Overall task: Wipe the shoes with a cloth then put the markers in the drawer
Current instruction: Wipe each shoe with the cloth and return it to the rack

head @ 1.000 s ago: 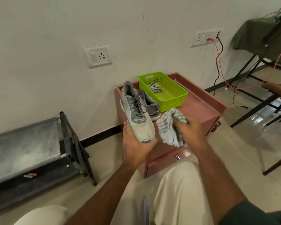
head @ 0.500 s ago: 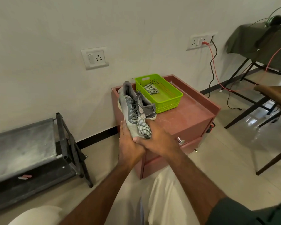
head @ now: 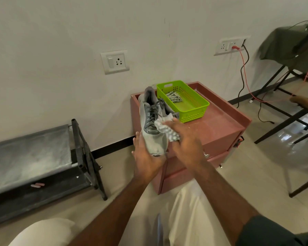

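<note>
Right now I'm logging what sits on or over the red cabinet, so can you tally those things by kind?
Shoes: 2, one held in the left hand, one behind it
Cloths: 2, one under the right hand, one in the basket
Green basket: 1
Total: 5

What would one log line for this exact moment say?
step: wiping shoe | left hand: holds grey shoe at toe | right hand: presses cloth on shoe's side | drawer: closed

A green perforated plastic basket point(head: 194, 110) sits on the reddish-brown wooden drawer cabinet point(head: 220, 128), right of a grey laced sneaker point(head: 151, 121). A black metal-framed rack point(head: 43, 157) stands on the floor to the cabinet's left.
</note>
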Demonstrator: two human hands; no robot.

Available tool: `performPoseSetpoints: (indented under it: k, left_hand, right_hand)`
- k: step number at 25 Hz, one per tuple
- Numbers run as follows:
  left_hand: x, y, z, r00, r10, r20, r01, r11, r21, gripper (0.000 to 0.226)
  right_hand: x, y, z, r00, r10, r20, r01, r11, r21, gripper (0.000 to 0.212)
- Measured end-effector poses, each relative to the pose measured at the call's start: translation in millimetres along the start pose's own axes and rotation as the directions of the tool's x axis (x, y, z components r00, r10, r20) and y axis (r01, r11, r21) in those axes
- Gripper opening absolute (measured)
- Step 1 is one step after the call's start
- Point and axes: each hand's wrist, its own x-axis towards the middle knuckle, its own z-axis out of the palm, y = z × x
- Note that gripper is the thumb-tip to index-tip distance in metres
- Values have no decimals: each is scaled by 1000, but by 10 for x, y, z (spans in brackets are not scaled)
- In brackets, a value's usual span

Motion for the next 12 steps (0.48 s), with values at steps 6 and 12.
performPoseSetpoints:
  k: [6,12]
  left_hand:
    - [88,-290,67,998,-52,39,55,996,-77,104]
    - [43,-8,-72,998,40,48,-38,999,-28,109]
  right_hand:
    - [-19,66,161,856,17,517,-25,1000,8,39]
    - [19,101,6,958,265,107,-279,788,549,28]
